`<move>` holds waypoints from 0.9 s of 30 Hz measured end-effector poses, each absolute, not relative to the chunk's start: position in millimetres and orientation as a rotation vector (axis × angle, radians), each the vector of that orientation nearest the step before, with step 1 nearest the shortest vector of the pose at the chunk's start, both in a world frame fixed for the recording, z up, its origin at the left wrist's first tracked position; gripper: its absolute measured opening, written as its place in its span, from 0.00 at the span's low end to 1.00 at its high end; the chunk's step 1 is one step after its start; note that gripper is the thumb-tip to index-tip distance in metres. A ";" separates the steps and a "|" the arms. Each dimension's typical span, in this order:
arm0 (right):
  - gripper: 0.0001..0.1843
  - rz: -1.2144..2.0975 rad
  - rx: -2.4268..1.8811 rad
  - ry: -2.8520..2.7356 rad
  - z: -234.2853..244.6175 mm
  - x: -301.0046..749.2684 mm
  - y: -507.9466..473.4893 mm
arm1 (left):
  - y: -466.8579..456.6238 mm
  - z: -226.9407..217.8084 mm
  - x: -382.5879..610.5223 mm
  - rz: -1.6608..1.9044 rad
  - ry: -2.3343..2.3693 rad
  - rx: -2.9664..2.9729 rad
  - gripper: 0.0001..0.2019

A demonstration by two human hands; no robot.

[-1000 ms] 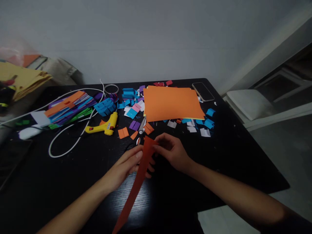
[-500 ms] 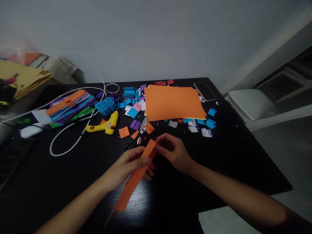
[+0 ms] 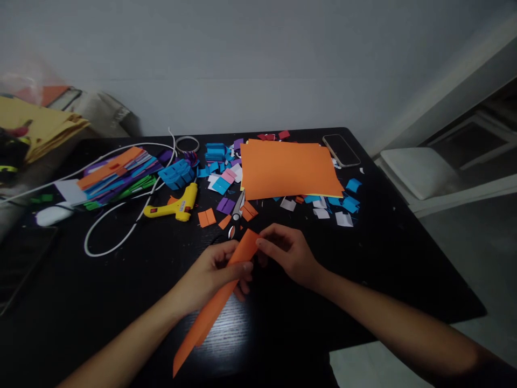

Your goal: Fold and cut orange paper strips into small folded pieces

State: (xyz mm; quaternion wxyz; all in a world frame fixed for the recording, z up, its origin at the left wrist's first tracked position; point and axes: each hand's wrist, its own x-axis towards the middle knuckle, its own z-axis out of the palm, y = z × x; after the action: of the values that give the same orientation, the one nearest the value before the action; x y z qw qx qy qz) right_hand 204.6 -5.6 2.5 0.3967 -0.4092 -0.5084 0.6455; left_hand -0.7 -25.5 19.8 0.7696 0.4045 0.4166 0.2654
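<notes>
A long folded strip of orange paper (image 3: 216,307) slants up from the lower left, held above the black table. My left hand (image 3: 220,272) grips it near the middle, thumb on top and fingers behind. At the strip's upper end my right hand (image 3: 288,250) pinches the corner between thumb and index finger. Just beyond the strip's top lie scissors (image 3: 236,218), handles toward me. Small orange folded paper pieces (image 3: 207,217) and a purple piece (image 3: 225,205) are scattered near the scissors.
Orange paper sheets (image 3: 291,170) lie stacked at the back, with paper scraps around them. A phone (image 3: 341,150) rests at the back right. On the left are a yellow glue gun (image 3: 177,205), a white cable (image 3: 115,253), a bundle of coloured strips (image 3: 121,170) and a white mouse (image 3: 53,214).
The orange strip has turned in my hands, so its lower end shows broader and its layers lie differently. My right fingers have shifted slightly at the upper corner.
</notes>
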 end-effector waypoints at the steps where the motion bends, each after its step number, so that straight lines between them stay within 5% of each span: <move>1: 0.16 1.633 -1.047 -1.295 3.0 204.3 -6.0 | -25.8 19.8 -0.4 0.561 0.907 0.880 0.19; 12: 0.13 1.583 -1.001 -1.486 4.4 204.6 -13.1 | -27.6 23.5 0.2 0.707 0.863 1.004 0.12; 27: 0.13 1.442 -1.019 -1.663 4.4 204.3 -17.2 | -28.1 26.2 2.4 0.698 0.993 1.030 0.18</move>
State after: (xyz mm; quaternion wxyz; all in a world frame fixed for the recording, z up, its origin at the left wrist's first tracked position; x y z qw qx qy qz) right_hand 204.3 -17.2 4.4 0.3502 -0.3935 -0.6421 0.5569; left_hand 2.4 -28.1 26.2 0.6995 0.4624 0.4458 0.3133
